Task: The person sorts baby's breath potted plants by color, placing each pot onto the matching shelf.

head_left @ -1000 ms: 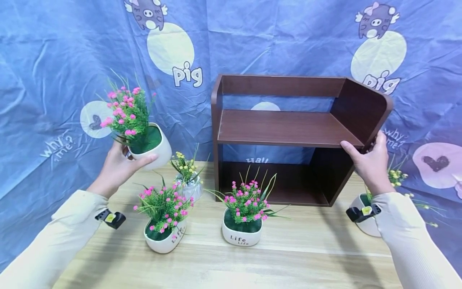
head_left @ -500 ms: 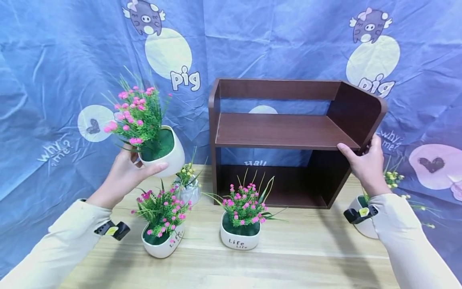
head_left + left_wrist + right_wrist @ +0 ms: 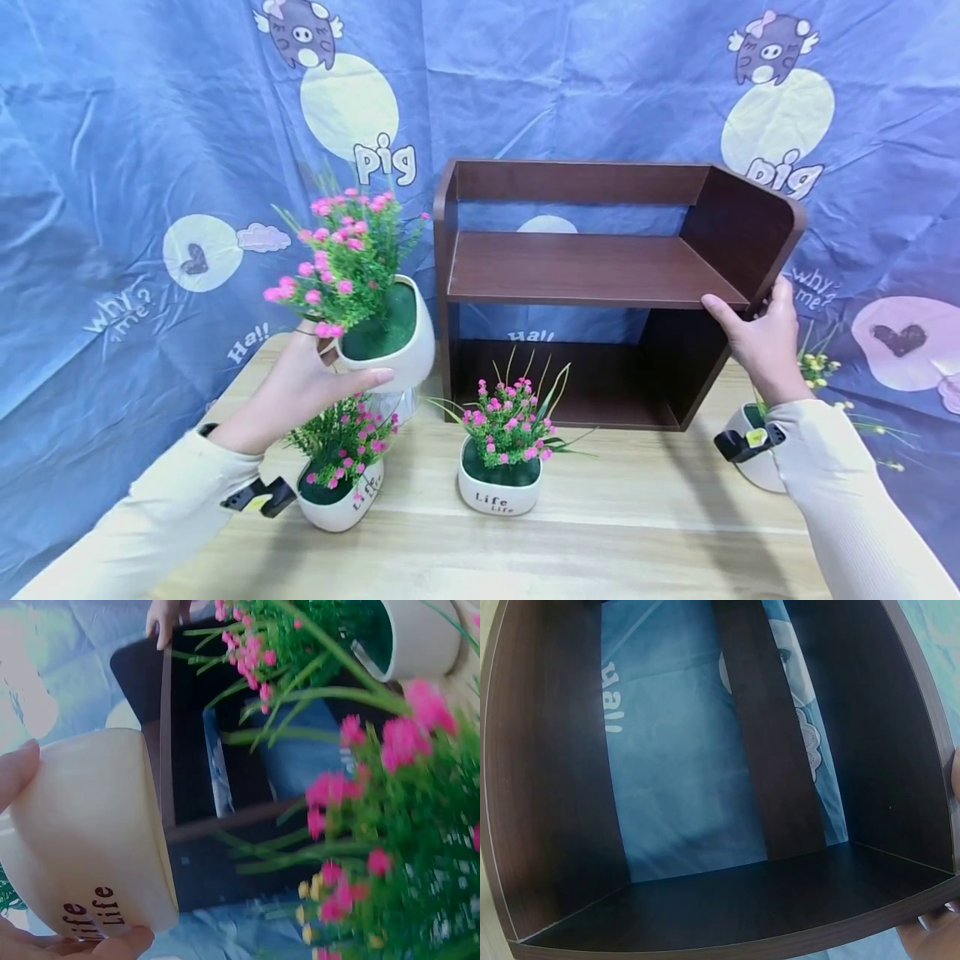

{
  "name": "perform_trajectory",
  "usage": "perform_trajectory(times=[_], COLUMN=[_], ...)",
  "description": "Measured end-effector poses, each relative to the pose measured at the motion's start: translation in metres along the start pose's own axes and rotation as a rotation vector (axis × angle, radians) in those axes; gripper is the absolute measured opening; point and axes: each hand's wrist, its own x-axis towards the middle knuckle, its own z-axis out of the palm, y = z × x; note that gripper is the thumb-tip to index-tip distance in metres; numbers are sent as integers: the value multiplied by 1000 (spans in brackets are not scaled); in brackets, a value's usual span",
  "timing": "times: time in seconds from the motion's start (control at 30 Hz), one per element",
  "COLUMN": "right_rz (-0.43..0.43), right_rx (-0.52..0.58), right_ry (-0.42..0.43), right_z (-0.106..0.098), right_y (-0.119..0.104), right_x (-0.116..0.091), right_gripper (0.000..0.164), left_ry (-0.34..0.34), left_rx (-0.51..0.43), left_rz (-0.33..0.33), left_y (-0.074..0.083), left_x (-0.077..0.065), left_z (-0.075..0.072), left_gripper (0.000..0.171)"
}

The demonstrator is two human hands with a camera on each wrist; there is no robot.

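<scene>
My left hand [image 3: 303,392] grips a white pot [image 3: 408,354] of artificial pink flowers, raised above the table and tilted, left of a dark brown two-tier shelf [image 3: 577,267]. In the left wrist view, thumb and fingers hold opposite sides of that pot [image 3: 90,825], with "Life" lettering showing. My right hand [image 3: 768,346] grips the shelf's right side panel, its thumb at the front edge of the upper board and its fingers round the outside. The right wrist view looks into the bare lower compartment [image 3: 742,907]; only parts of the fingers show at its right edge.
Another pink-flowered pot [image 3: 341,504] stands below my left hand, and one more [image 3: 498,492] sits before the shelf. A pale wrapped pot [image 3: 396,404] is mostly hidden behind the held one. Yellow flowers [image 3: 817,367] stand by my right wrist. A blue printed cloth [image 3: 187,125] hangs behind.
My left hand has carried the pink-flowered pot to the right and slightly down, closer to the shelf's left side. My right hand keeps its grip on the shelf.
</scene>
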Motion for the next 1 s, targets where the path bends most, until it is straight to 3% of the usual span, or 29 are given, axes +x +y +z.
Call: perform_trajectory(times=[0.17,0.27,0.4,0.67,0.87,1.0], right_rz=[10,23,24,24,39,39], right_rx=[-5,-14,-8,1,-15,4], right_ry=[-1,-12,-12,0,4,4], right_z=[0,2,2,2,3,3], right_y=[0,0,1,1,0,-1], right_x=[0,1,0,0,1,1], right_gripper=[67,68,69,68,69,67], left_ry=[-55,-76,-96,-161,-174,-187], left_rx=[96,133,104,109,79,32], left_rz=[-26,12,83,158,155,207], left_y=[1,2,6,14,25,33], left_x=[2,4,10,28,38,48], left_z=[20,32,49,79,102,121], left_gripper=[93,92,89,87,94,95])
